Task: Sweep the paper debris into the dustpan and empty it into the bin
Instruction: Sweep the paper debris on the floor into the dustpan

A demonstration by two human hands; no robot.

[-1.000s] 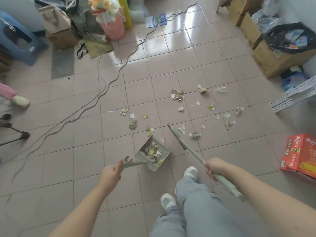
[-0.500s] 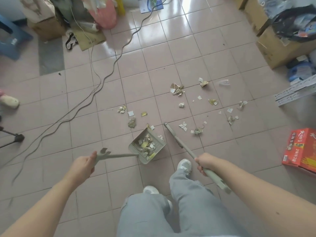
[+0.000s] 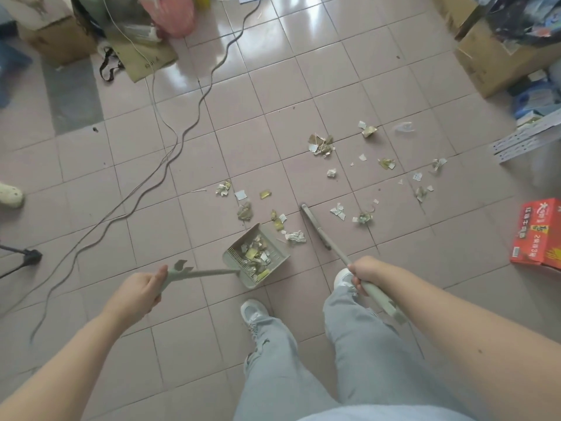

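A grey-green dustpan (image 3: 277, 253) rests on the pink tiled floor in front of my feet, with paper scraps lying inside it. My left hand (image 3: 138, 288) grips the end of its long handle. My right hand (image 3: 362, 273) is closed around the handle of a grey-green broom (image 3: 315, 227), whose head lies on the floor just right of the pan. Torn paper debris (image 3: 321, 145) is scattered over the tiles beyond the pan and to its right. A crumpled piece (image 3: 296, 237) lies at the pan's mouth.
Cables (image 3: 170, 150) trail across the floor on the left. Cardboard boxes (image 3: 498, 59) with a black bag stand at the back right, a red box (image 3: 538, 233) lies at the right edge. More boxes and a pink bag (image 3: 170, 13) crowd the back left. A tripod leg (image 3: 21, 261) reaches in from the left.
My left hand has slid outward to the far end of the dustpan handle. The pan stays on the floor and the broom head has barely shifted. I have stepped back slightly.
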